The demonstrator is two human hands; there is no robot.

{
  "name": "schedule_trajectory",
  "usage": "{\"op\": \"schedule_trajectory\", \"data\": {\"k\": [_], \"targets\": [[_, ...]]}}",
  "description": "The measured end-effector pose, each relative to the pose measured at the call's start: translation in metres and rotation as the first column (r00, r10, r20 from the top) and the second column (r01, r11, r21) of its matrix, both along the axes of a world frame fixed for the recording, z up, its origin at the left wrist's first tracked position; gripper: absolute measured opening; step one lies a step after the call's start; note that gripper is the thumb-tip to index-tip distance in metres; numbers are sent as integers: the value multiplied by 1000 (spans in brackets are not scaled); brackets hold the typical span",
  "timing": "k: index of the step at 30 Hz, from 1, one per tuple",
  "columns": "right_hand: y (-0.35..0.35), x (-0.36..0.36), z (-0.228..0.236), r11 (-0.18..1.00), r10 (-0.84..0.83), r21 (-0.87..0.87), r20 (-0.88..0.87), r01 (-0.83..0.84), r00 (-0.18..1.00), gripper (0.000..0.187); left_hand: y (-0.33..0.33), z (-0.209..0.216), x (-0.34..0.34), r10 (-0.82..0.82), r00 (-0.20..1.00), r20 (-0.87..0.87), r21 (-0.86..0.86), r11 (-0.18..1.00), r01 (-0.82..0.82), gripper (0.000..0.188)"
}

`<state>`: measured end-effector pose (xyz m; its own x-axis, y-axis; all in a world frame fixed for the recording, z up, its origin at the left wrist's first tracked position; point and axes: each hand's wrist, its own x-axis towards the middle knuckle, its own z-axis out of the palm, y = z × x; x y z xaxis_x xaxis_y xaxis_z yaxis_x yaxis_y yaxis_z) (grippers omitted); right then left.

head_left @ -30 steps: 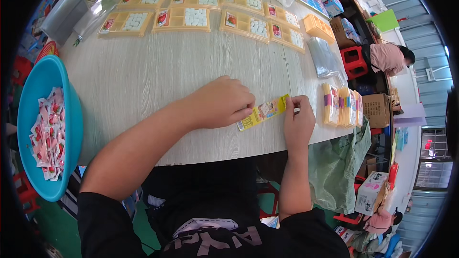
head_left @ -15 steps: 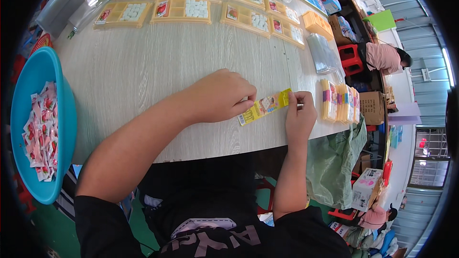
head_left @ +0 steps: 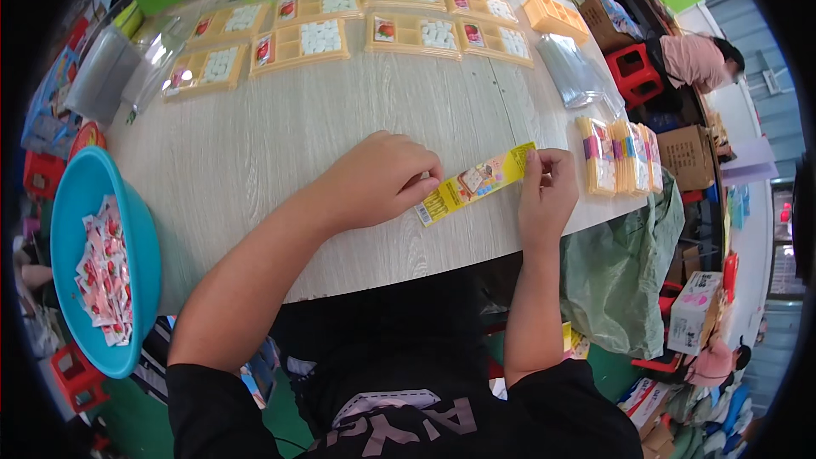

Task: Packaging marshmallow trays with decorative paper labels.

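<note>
A yellow printed paper strip (head_left: 478, 183) lies slanted just over the table in front of me, its right end higher than its left. My left hand (head_left: 382, 180) is closed, thumb and curled fingers at the strip's left end. At the other end, my right hand (head_left: 548, 195) pinches the upper right corner between thumb and fingers. Beyond my hands are two rows of cream compartment trays (head_left: 299, 41), each with white pieces in one section and a strawberry-printed packet in another.
A blue basin (head_left: 146, 242) of pink-and-white sachets (head_left: 106, 276) stands at the left. To the right are bundled packed trays (head_left: 625, 157), clear plastic covers (head_left: 569, 72) and stacked empty trays (head_left: 554, 19). A green plastic sack (head_left: 616, 268) hangs by the table edge. A co-worker (head_left: 693, 61) sits farther right.
My view has shifted, so the basin sits farther right in the picture. The right hand has moved slightly away from the left, and more of the strip shows between them.
</note>
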<state>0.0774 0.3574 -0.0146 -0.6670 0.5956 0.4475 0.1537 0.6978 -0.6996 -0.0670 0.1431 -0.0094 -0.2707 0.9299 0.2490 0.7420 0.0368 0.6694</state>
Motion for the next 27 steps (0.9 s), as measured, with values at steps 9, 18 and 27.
{"op": "schedule_trajectory", "data": {"k": [9, 18, 27], "targets": [[6, 12, -8, 994, 98, -10, -267, -104, 959, 10, 8, 6, 12, 56, 997, -56, 47, 997, -53, 16], [5, 16, -2, 982, 180, 5, -325, -188, 929, 8, 19, 3, 23, 26, 990, -142, -71, 997, -36, 14], [-2, 22, 11, 962, 260, 163, -320, -218, 911, 12, 14, 4, 24, 8, 985, -174, 25, 1000, -3, 14]]}}
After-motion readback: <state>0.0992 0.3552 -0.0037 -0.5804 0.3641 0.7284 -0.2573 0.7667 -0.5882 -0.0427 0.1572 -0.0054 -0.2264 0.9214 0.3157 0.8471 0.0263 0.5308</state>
